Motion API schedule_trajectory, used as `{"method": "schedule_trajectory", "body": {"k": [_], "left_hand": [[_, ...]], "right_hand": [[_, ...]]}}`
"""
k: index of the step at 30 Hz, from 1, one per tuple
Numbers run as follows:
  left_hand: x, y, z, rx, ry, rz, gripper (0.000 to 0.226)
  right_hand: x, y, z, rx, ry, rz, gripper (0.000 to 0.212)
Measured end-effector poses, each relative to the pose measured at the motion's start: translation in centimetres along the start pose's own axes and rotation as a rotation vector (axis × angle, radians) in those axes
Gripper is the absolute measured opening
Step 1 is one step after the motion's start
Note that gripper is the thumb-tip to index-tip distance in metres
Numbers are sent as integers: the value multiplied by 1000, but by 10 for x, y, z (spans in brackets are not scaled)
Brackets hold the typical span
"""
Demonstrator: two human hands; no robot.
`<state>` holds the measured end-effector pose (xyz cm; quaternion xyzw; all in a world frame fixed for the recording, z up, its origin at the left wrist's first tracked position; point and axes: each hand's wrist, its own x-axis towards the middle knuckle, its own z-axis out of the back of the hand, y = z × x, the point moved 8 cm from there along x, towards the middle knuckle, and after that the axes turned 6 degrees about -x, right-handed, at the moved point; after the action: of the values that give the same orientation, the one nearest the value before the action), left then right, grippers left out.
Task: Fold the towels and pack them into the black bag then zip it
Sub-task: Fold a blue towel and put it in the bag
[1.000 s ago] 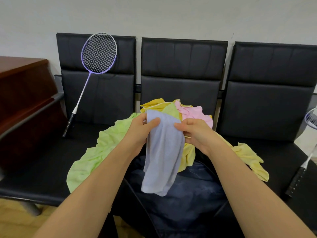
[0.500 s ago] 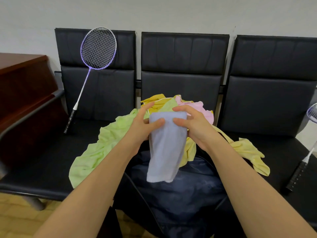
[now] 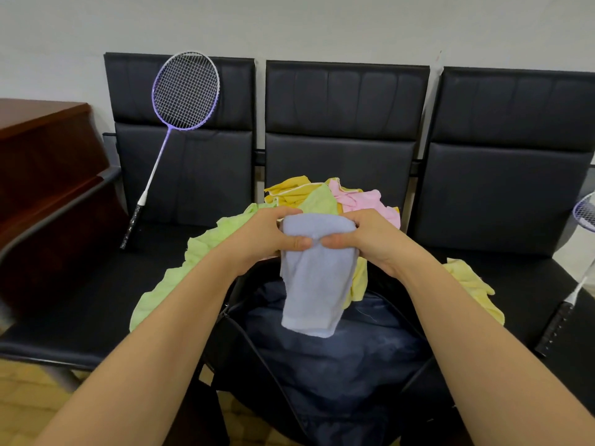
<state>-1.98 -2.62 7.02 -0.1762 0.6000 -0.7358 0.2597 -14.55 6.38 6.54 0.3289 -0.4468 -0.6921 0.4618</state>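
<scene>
Above the open black bag (image 3: 322, 375), at the frame's centre, the left hand (image 3: 257, 236) and right hand (image 3: 373, 239) both grip the top fold of the blue towel (image 3: 317, 278), thumbs nearly touching. Its lower half hangs loose, so the fold could slip open on lowering. At 12 o'clock, the unfolded towel heap (image 3: 318, 201) may slide into the bag mouth.

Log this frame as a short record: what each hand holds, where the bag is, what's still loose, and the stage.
left hand: grips blue towel, top edge
right hand: grips same towel
bag: open, below the towel
loose towels: green towel, yellow towel, pink towel heaped on seat
stage: folding, nothing visibly packed
</scene>
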Motion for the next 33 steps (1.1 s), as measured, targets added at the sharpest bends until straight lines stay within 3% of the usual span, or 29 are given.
{"method": "schedule_trajectory", "body": {"k": [2,5,8,11,15,18,21,26,29,31,33], "left_hand": [[0,-4,4,24,17,-7,29],[1,-7,8,69,-23,-16,31],[2,-10,4,27,-48,-45,32],[3,-11,-4,-150,-104,-45,19],[3,-7,-11,-206,-163,-30,15],[1,3,-3,-196,-280,-3,34],[-8,25,-1,-235,-432,87,70],[-16,77,-43,-639,-355,252,99],[-19,85,-79,-988,-101,465,40],[-21,82,-95,-1180,-20,499,35],[-17,77,-95,-1405,-60,383,48]], "right_hand": [[2,0,2,20,-13,-12,12],[2,-3,6,73,-34,-27,25],[-2,-5,3,315,-23,4,37],[-6,-11,-9,547,63,21,56],[-12,-26,-22,475,71,-20,56],[-8,-33,-16,481,-8,-61,44],[-2,-34,-13,502,-35,-82,49],[7,-33,-12,561,-48,-112,41],[10,-32,-13,611,-71,-117,32],[10,-30,-14,647,-69,-121,20],[7,-27,-17,659,-44,-124,15]]}}
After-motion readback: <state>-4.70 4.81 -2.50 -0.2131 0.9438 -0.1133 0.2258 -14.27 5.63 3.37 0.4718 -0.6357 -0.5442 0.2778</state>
